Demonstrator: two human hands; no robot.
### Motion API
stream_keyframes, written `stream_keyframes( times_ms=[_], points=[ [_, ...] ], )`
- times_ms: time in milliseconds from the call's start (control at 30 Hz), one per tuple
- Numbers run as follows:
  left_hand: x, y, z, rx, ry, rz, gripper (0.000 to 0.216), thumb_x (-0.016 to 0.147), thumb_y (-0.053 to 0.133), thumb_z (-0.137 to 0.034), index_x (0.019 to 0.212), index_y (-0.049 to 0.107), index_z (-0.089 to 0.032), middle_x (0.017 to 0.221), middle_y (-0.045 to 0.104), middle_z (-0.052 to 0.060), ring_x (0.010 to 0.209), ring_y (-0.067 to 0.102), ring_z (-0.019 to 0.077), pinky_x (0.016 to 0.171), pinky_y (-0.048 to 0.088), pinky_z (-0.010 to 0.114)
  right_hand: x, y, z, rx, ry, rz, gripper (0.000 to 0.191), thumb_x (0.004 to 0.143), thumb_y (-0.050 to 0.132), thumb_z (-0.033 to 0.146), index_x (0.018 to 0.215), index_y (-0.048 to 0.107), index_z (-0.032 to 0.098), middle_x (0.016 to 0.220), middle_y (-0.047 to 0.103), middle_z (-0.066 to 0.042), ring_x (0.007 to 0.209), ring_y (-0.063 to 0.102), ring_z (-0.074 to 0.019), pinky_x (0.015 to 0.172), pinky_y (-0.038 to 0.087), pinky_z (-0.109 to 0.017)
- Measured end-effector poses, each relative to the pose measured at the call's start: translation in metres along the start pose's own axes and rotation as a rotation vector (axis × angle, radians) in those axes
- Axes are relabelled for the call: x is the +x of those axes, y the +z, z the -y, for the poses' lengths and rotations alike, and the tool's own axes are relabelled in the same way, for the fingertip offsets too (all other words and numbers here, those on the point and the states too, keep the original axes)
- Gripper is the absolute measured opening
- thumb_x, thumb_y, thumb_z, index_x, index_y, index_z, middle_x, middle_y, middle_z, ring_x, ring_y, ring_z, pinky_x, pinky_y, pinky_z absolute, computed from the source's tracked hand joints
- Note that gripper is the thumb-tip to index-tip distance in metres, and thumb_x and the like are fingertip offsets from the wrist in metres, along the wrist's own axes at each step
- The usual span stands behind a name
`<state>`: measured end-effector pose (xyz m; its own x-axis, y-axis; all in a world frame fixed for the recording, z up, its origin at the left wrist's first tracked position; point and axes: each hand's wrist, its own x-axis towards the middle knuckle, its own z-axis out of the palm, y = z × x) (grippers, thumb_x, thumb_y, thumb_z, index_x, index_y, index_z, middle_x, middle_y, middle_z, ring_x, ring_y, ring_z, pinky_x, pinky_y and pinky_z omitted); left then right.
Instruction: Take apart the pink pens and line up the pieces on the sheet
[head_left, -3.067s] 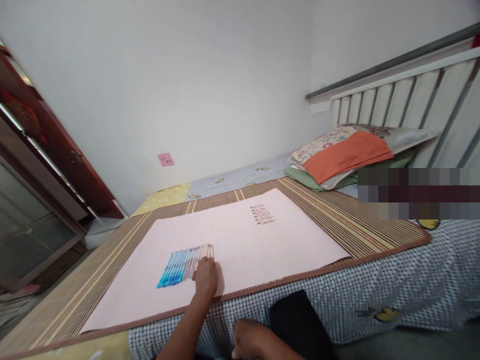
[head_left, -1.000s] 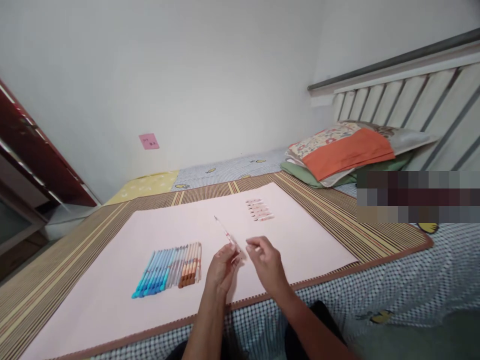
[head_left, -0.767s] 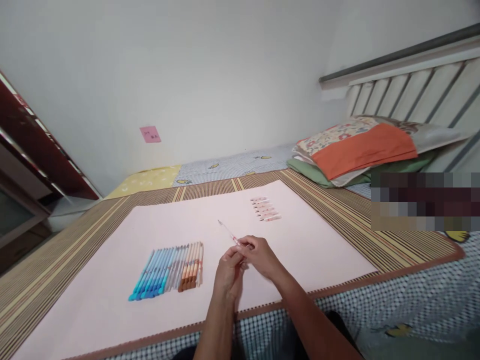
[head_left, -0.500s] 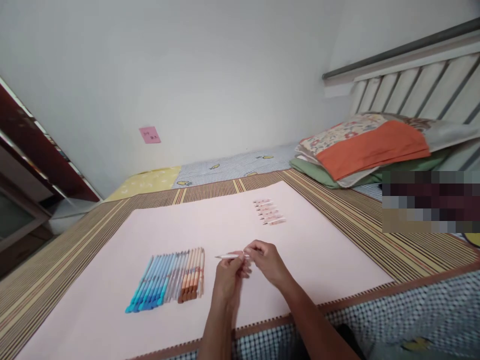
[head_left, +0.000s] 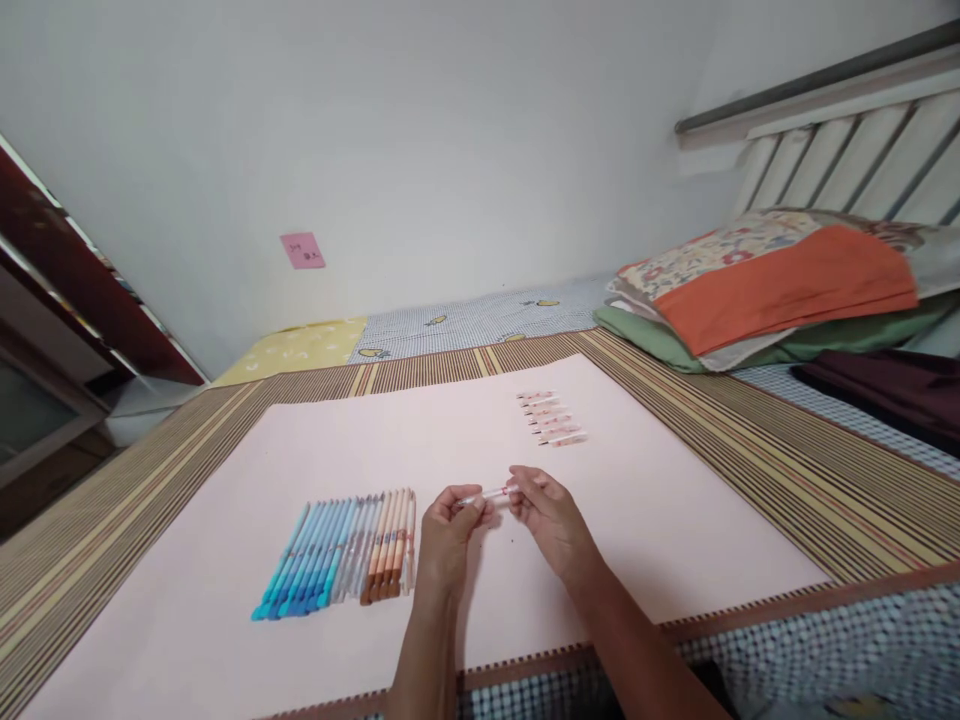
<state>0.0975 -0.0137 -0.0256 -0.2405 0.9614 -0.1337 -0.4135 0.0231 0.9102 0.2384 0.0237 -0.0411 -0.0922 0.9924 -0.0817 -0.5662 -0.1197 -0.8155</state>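
Note:
Both hands meet over a pale pink sheet (head_left: 660,520) spread on a striped mat. My left hand (head_left: 448,535) pinches one end of a thin pinkish pen (head_left: 491,493), and my right hand (head_left: 551,518) pinches the other end, so the pen lies nearly level between them. Just left of my left hand lies a neat row of pens (head_left: 341,550), blue at the left and orange at the right. Farther back on the sheet sits a small row of pen caps (head_left: 552,418).
The striped mat (head_left: 810,450) covers a bed with a checked sheet (head_left: 480,320). Folded pillows (head_left: 772,285) and a dark cloth (head_left: 892,385) lie at the right by a slatted headboard (head_left: 840,150). A dark wooden cabinet (head_left: 45,300) stands at the left.
My left hand left the pen row with one pen and my right hand came up to it. The pen swung from pointing up and away to lying level between both hands.

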Motion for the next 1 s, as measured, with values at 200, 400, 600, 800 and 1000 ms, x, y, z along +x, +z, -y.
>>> stream_keyframes(
  times_ms=[200,400,600,800,1000],
  points=[
    [0.0,0.003,0.003,0.123,0.063,-0.007,0.033,0.059,0.087,-0.026,0.087,0.072,-0.015,0.071,0.074,0.004,0.071,0.07,0.0173,0.072,0.052,0.027,0.001,0.0,-0.017,-0.162,0.031,0.08,0.043,0.069,0.082,0.055,0.077,0.064,0.017,0.061,0.056,0.003,0.056,0.048,-0.0116,0.056,0.036,-0.028],
    [-0.001,0.004,0.003,0.314,0.139,-0.015,0.021,0.066,0.079,-0.025,0.084,0.073,-0.016,0.065,0.071,0.002,0.061,0.063,0.0146,0.062,0.047,0.025,0.002,-0.003,-0.012,-0.271,-0.026,0.04,0.043,0.069,0.08,0.057,0.07,0.063,0.017,0.055,0.055,0.003,0.052,0.047,-0.0117,0.054,0.035,-0.028],
    [-0.004,0.008,0.004,0.295,0.142,0.018,0.026,0.068,0.082,-0.034,0.084,0.073,-0.015,0.066,0.073,0.004,0.063,0.067,0.018,0.064,0.053,0.028,0.001,-0.005,-0.005,-0.387,-0.114,0.021,0.044,0.07,0.076,0.06,0.069,0.064,0.018,0.052,0.057,0.002,0.05,0.049,-0.0131,0.052,0.038,-0.028],
    [-0.007,0.011,0.0,0.243,0.079,0.032,0.044,0.07,0.077,-0.059,0.065,0.064,-0.017,0.055,0.068,0.002,0.042,0.06,0.0153,0.044,0.046,0.026,-0.003,0.003,0.003,-0.397,-0.165,0.07,0.038,0.074,0.074,0.055,0.069,0.062,0.02,0.051,0.053,0.004,0.049,0.047,-0.0122,0.052,0.038,-0.028],
    [-0.005,0.007,-0.002,0.244,-0.007,0.044,0.051,0.072,0.074,-0.063,0.085,0.069,-0.014,0.053,0.067,0.002,0.04,0.06,0.015,0.041,0.041,0.023,-0.004,0.002,0.004,-0.361,-0.141,0.07,0.041,0.072,0.076,0.057,0.07,0.063,0.019,0.052,0.051,0.005,0.051,0.044,-0.0116,0.051,0.035,-0.027]
  ],
)
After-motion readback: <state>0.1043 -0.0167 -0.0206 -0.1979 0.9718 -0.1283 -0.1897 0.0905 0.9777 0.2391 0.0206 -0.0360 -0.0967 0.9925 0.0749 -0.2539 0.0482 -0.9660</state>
